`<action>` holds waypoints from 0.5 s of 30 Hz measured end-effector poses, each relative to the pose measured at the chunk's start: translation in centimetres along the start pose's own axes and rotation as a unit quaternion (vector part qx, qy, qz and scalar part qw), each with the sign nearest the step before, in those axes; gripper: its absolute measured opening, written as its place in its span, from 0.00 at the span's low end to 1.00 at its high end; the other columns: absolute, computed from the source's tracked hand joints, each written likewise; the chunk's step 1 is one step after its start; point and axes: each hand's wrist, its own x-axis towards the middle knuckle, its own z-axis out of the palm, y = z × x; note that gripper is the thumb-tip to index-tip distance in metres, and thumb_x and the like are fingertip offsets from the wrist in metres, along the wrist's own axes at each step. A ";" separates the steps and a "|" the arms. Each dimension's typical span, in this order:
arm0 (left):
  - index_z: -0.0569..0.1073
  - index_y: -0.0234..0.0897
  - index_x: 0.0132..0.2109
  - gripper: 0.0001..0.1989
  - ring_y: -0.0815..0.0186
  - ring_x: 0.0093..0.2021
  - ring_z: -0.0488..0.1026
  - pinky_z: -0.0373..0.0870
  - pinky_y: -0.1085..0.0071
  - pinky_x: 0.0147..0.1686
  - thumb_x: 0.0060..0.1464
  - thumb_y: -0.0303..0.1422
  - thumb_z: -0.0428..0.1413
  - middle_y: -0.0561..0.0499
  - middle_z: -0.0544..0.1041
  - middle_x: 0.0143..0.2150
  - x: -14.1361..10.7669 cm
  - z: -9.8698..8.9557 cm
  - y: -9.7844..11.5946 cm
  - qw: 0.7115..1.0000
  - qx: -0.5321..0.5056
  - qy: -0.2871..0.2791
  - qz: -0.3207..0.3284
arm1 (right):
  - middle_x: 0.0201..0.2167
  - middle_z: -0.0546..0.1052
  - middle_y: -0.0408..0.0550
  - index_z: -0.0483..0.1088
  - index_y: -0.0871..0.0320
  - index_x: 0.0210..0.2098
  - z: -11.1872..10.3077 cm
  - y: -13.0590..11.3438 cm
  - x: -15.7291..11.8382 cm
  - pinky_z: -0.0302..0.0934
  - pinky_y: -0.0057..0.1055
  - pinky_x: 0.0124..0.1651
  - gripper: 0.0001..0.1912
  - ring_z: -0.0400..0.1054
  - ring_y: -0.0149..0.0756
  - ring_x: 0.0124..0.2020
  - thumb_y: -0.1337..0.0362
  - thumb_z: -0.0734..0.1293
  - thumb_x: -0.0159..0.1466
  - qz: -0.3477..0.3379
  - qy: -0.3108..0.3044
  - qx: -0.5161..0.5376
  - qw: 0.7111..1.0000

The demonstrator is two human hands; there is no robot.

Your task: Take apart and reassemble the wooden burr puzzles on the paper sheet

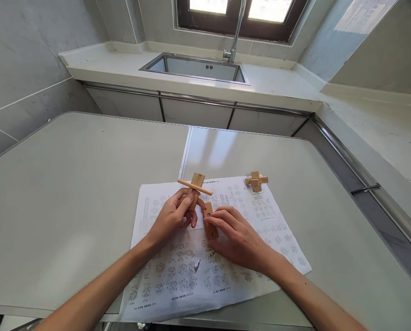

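Note:
My left hand [178,209] is closed around a flat wooden puzzle piece [197,179], held up above the paper sheet [150,257]. Across that piece lies a thin wooden stick [205,190]; whether it passes through or only rests against it I cannot tell. Thumb and fingers of my right hand [235,232] grip a wooden block with a round hole [208,209], just right of the left fingertips. Part of this block is hidden by the right fingers. Printed line drawings of puzzles cover the sheet.
At the sheet's upper right corner sits an assembled cross-shaped wooden puzzle [256,181]. The pale table [71,193] has a seam [185,151] running away from me. Beyond it stands a counter with a sink [198,69] and a faucet [230,53] under a window.

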 end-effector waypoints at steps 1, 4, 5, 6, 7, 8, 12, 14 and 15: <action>0.72 0.35 0.49 0.16 0.72 0.23 0.66 0.59 0.72 0.26 0.71 0.45 0.51 0.50 0.78 0.36 0.0 0.0 0.0 1.000 0.001 0.002 -0.001 | 0.51 0.77 0.56 0.65 0.54 0.62 0.0 0.0 0.0 0.72 0.54 0.57 0.27 0.68 0.53 0.57 0.66 0.73 0.67 0.002 0.005 0.000 1.000; 0.73 0.35 0.49 0.17 0.72 0.23 0.66 0.59 0.73 0.25 0.71 0.45 0.51 0.49 0.78 0.37 0.0 -0.1 -0.1 1.000 0.004 0.006 -0.002 | 0.47 0.76 0.54 0.66 0.53 0.57 0.0 0.0 0.2 0.73 0.52 0.52 0.24 0.68 0.52 0.53 0.66 0.75 0.65 0.012 0.019 -0.004 1.000; 0.73 0.35 0.49 0.17 0.72 0.23 0.67 0.59 0.73 0.25 0.71 0.45 0.51 0.48 0.79 0.38 0.0 -0.1 -0.2 1.000 0.005 0.006 -0.001 | 0.46 0.76 0.53 0.67 0.53 0.55 0.0 0.0 0.2 0.74 0.50 0.51 0.21 0.69 0.51 0.51 0.68 0.73 0.65 0.016 0.026 -0.007 0.999; 0.73 0.35 0.50 0.16 0.72 0.23 0.67 0.59 0.72 0.25 0.71 0.44 0.51 0.48 0.79 0.38 0.0 -0.1 -0.2 1.000 0.005 0.006 0.000 | 0.45 0.76 0.53 0.67 0.53 0.55 0.0 0.0 0.3 0.74 0.49 0.50 0.19 0.69 0.50 0.50 0.70 0.71 0.67 0.022 0.033 -0.008 0.999; 0.73 0.35 0.50 0.16 0.72 0.23 0.67 0.60 0.72 0.26 0.71 0.44 0.51 0.48 0.78 0.37 0.0 -0.1 -0.3 1.000 0.005 0.006 0.001 | 0.46 0.76 0.53 0.66 0.52 0.54 0.0 0.0 0.3 0.74 0.47 0.49 0.18 0.70 0.48 0.48 0.73 0.68 0.68 0.030 0.039 -0.010 0.999; 0.73 0.34 0.50 0.16 0.72 0.23 0.67 0.60 0.72 0.26 0.71 0.44 0.51 0.49 0.78 0.36 0.0 -0.1 -0.3 1.000 0.005 0.004 0.001 | 0.47 0.76 0.53 0.66 0.52 0.55 0.0 0.0 0.3 0.73 0.46 0.48 0.18 0.70 0.47 0.48 0.74 0.65 0.69 0.040 0.044 -0.012 0.998; 0.73 0.35 0.50 0.15 0.72 0.23 0.68 0.60 0.72 0.25 0.71 0.43 0.51 0.48 0.79 0.38 0.0 -0.1 -0.4 1.000 0.001 0.004 0.003 | 0.52 0.74 0.57 0.64 0.53 0.60 -0.1 0.4 0.0 0.72 0.49 0.51 0.21 0.70 0.49 0.51 0.73 0.65 0.70 0.089 0.063 -0.024 0.994; 0.73 0.35 0.49 0.15 0.72 0.23 0.68 0.60 0.73 0.25 0.71 0.43 0.52 0.48 0.79 0.38 -0.1 0.0 -0.2 1.000 0.001 0.008 0.002 | 0.51 0.74 0.56 0.64 0.52 0.60 -0.2 0.6 -0.1 0.71 0.50 0.52 0.20 0.70 0.50 0.51 0.71 0.66 0.70 0.110 0.065 -0.026 0.991; 0.73 0.35 0.48 0.15 0.72 0.23 0.68 0.60 0.73 0.25 0.71 0.43 0.52 0.49 0.78 0.37 -0.2 0.0 -0.1 1.000 0.001 0.009 0.000 | 0.50 0.75 0.55 0.65 0.52 0.59 -0.3 0.6 -0.2 0.71 0.50 0.51 0.19 0.70 0.50 0.51 0.71 0.67 0.70 0.117 0.063 -0.026 0.991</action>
